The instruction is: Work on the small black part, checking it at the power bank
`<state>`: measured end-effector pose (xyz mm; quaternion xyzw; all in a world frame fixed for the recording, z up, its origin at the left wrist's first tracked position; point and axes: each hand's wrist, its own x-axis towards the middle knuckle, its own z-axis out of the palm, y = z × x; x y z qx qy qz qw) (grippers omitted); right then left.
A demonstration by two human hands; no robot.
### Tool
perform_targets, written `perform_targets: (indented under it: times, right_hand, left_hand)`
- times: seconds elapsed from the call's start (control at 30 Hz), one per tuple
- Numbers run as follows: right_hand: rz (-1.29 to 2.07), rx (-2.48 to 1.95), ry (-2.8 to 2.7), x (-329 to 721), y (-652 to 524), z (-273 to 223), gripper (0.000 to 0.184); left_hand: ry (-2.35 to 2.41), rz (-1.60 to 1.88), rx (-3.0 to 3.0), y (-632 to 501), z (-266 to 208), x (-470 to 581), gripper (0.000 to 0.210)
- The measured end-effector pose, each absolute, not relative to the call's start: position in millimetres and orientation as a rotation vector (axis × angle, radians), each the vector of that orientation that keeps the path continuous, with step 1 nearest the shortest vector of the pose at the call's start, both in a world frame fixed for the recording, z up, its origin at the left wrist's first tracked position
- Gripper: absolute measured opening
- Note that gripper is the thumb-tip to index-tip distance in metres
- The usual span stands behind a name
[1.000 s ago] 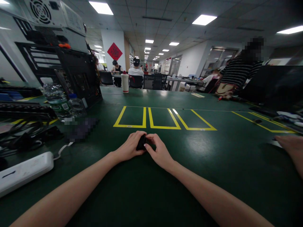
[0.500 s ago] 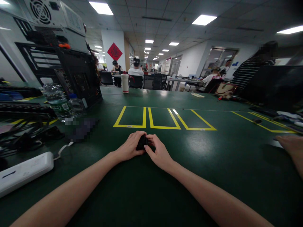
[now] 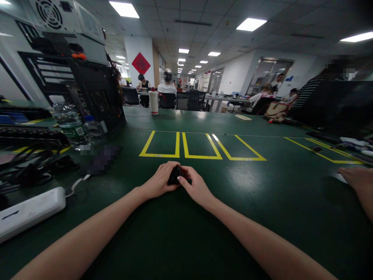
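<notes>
My left hand [image 3: 161, 179] and my right hand [image 3: 196, 188] meet on the green table [image 3: 262, 194], just short of the yellow taped rectangles [image 3: 186, 146]. Between them they hold a small black object [image 3: 175, 175]; the fingers of both hands curl around it. Most of the object is hidden by the fingers, so its shape is unclear. Both forearms rest low over the table, reaching in from the near edge.
A white power strip [image 3: 29, 212] lies at near left with black cables [image 3: 26, 167]. Water bottles [image 3: 68, 122] and an open computer case [image 3: 87, 89] stand at left. A white bottle [image 3: 153, 102] stands farther back. Another person's hand [image 3: 358, 182] rests at right. People sit at far tables.
My hands stay together on the small black object with only slight finger movement. The person in the striped shirt at far right has moved further right and away.
</notes>
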<state>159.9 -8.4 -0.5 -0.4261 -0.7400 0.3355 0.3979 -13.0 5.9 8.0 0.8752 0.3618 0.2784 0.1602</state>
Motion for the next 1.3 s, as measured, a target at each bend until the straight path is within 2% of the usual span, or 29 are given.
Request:
perform_targets:
  times: [0.4,0.67,1.07,1.3]
  right_hand:
    - [0.952,-0.956,-1.808,158.6,-11.4,2.8,0.017]
    - [0.929,-1.047,-1.839,159.7,-9.5,0.3,0.032]
    - [0.859,-0.989,-1.848,159.1,-10.6,2.4,0.018]
    - [0.905,-0.990,-1.821,158.4,-8.3,-0.6,0.031]
  left_hand:
    - [1.022,0.834,2.550,8.0,5.4,-12.3,0.055]
    - [1.015,0.815,2.521,7.0,7.1,-13.3,0.057]
    - [1.011,0.810,2.531,7.7,6.3,-12.9,0.057]
    - [1.028,0.822,2.535,8.7,4.1,-12.5,0.058]
